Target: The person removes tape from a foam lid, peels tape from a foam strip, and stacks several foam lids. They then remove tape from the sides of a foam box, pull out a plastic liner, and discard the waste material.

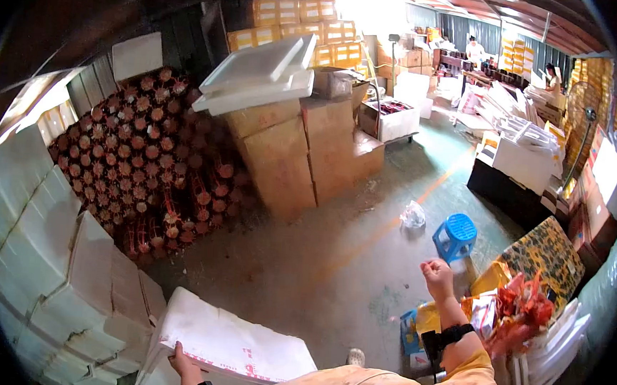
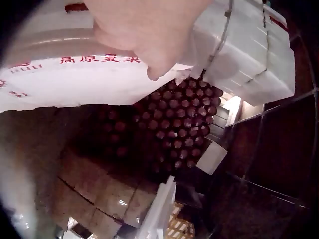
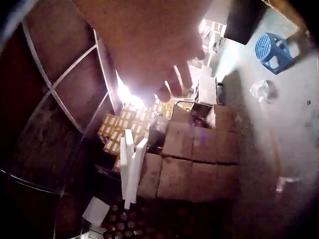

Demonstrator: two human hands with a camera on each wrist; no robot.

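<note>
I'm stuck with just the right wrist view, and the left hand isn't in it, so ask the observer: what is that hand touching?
Observer: The left hand is touching the edge of a white box, as the head view shows.
Operator: Is anything printed on that box?
Observer: Yes, the left wrist view shows red lettering on it.
Operator: And what stands along the left side, which I'm missing?
Observer: A stack of pale boxes, piled up along the left edge of the head view.
</note>
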